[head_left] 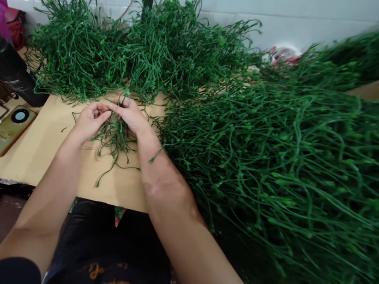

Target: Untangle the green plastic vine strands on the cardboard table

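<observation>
"Green bundle of thin, wiry stems with small budded tips (117,135): state of the grip?"

"Right hand (132,115): fingers curled around the gathered stems at their far end. Left hand (89,122): thumb and fingertips brought together, meeting the right fingertips at the same point. Whether the left pinch contains a stem cannot be determined."

"Location of the bundle?"

"Between and below the hands. Loose ends fan toward the near edge of the flat, tan, paper-like work surface (44,155)."

"Expected handling?"

"Judged light and flexible. Stems curve freely and look smooth, possibly plastic; single strands may slide out of a slack hold. Tangling is a likelier fault than breakage."

"Recommended hold point?"

"The gathered neck, where strands lie closest together. Avoid the loose tips: they should bend readily and give poor control. Apply moderate pressure."

"Surroundings?"

"Near the right hand, on its right: a large green heap of long, similar stems (276,172). Beyond both hands: a bushy green mass of curled stems (173,51), before the white tiled wall (278,23). Well apart on the left: a flat, gold-coloured smartphone with a round black camera ring (9,132)."
</observation>
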Demonstrator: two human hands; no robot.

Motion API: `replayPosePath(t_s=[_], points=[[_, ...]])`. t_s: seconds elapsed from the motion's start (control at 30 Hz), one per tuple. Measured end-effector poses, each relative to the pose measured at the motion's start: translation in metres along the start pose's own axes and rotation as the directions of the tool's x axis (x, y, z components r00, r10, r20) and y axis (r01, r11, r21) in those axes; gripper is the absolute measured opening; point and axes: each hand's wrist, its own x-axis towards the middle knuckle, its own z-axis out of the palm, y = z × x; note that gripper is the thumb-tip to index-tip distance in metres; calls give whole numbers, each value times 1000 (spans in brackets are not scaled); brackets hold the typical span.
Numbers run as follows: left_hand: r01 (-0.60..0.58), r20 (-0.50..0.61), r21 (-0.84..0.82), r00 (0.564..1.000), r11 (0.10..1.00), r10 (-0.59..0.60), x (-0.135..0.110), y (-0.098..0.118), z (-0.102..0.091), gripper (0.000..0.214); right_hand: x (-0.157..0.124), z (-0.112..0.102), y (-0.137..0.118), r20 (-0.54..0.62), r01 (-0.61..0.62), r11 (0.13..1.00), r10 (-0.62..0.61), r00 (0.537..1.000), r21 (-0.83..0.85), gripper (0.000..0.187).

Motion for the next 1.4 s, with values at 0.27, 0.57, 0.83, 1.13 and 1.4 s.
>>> replayPosePath(t_s=[0.27, 0.57, 0.83, 1.13, 1.4], points=[[-4, -68, 103, 998, 995, 12, 5, -7, -1, 9, -6, 3, -11, 35, -10, 1000, 11, 999, -4, 39], [-45, -136, 190, 988, 981, 72, 10, -19, -4, 7, -1, -1, -3, 95, -41, 996, 48, 994, -82, 17], [-130, -118, 551, 966, 825, 230, 6, -22, -10, 9, -1, 8, -6, 45, -128, 975, 138, 989, -182, 22], [-1, -67, 372, 997, 928, 28, 6, -20, -9, 26, -3, 6, -5, 70, -124, 988, 131, 989, -92, 16], [-58, -14, 298, 998, 953, 65, 6, -18, -8, 17, 2, 3, 2, 94, -88, 992, 97, 991, -95, 16]])
